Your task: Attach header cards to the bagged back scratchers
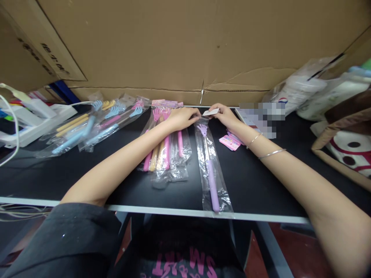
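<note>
A purple back scratcher [213, 181] lies in a clear plastic bag [222, 189], its hand-shaped end pointing away from me. At the bag's far end, my left hand [187, 117] has its fingers curled closed on the plastic edge. My right hand [224, 114] pinches a small white card [211, 112] just beyond that edge. Under and beside my left forearm lie several bagged pink and yellow back scratchers [166, 150] with printed cards [167, 103] at their tops. Near my right wrist rests a small pile of pink printed cards [230, 141].
More bagged back scratchers [89, 127], blue, yellow and pink, lie at the left beside a white power strip [62, 117] with cables. A cardboard wall [174, 46] closes off the back. At the right stand a bagged cup [301, 90] and a brown-handled bag [348, 150].
</note>
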A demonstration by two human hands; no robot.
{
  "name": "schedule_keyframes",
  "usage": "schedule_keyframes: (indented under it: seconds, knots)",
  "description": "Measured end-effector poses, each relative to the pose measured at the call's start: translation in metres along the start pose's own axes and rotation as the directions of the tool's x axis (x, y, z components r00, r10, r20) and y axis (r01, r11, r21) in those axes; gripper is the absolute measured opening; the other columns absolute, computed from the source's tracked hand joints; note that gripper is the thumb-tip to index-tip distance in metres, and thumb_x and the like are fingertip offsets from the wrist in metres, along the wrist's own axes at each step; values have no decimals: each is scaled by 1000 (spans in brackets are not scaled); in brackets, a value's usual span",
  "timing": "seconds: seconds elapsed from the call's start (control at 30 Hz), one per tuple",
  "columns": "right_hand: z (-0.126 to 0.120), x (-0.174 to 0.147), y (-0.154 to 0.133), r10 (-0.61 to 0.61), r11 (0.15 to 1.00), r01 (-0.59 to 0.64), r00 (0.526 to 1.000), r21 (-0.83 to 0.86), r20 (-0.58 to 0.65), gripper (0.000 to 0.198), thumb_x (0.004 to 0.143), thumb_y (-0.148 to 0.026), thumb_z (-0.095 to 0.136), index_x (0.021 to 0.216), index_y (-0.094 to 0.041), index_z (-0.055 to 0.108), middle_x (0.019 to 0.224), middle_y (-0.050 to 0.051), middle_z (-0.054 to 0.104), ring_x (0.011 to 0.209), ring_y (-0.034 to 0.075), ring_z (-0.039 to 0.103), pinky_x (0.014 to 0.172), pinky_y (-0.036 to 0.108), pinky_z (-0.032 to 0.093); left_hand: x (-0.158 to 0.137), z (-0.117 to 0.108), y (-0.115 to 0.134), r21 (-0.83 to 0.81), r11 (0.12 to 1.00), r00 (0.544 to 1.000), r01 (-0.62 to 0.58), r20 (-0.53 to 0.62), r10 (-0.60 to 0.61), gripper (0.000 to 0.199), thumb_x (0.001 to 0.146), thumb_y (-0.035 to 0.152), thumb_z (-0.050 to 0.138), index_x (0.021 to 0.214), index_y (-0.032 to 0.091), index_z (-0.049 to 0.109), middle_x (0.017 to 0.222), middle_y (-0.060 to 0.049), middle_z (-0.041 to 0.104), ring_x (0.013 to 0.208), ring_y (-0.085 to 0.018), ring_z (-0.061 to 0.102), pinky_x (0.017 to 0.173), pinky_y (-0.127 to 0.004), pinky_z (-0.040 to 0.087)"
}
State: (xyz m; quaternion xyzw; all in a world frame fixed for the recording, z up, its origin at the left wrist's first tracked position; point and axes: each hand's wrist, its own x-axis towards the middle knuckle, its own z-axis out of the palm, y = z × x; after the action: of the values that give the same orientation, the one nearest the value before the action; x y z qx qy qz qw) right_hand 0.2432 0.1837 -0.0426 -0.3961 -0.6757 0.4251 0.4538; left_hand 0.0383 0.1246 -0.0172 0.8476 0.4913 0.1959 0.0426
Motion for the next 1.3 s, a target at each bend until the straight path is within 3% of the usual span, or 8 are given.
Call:
schedule_keyframes:
  seconds: [0.13,0.37,0.57,0.73,1.03,1.3]
  knots:
    - [2,0,0,5,1000,-5,1000,6,-22,23,68,3,59,70,-21,57,67,-4,62,61,10,56,71,26,51,3,3,-3,-166,986,999,5,-52,-14,26,95,31,46,105,22,68,98,-2,73,89,-19,65,83,-31,45]
    - [0,3,6,-29,999,28,999,-34,-30,20,68,-6,65,75,-22,55,72,-4,60,67,11,56,74,27,50,15,19,-15,-430,892,985,-138,-153,79,19,92,21,45,97,16,63,92,-3,71,82,-15,63,80,-28,46]
    - [-1,-1,7,-63,997,61,997,-41,-50,32,70,-29,76,88,-25,50,83,-3,59,79,14,57,79,29,49,19,24,-18,-612,779,981,-136,-195,18,10,91,18,48,95,15,56,93,-5,69,88,-15,66,83,-28,49]
    - [-2,-3,8,-39,997,34,996,-73,-76,36,75,-45,72,93,-27,47,88,-1,60,85,17,59,75,30,48,17,23,-16,-670,741,987,-48,-148,-70,14,91,14,47,102,15,55,91,-5,70,90,-15,68,88,-31,50]
    - [-5,5,14,5,999,-10,991,-42,-131,32,71,-14,59,100,-26,51,92,1,66,76,18,64,73,34,52,14,22,-13,-657,753,982,-24,-158,-107,15,89,12,48,102,16,55,85,-3,73,89,-15,70,88,-30,51]
    - [-7,8,20,14,1000,-12,989,16,-150,30,75,-21,65,98,-25,46,80,-1,60,63,13,60,61,29,53,13,21,-12,-632,775,978,-11,-168,-123,17,89,11,47,104,16,54,88,-3,72,90,-14,70,85,-27,50]
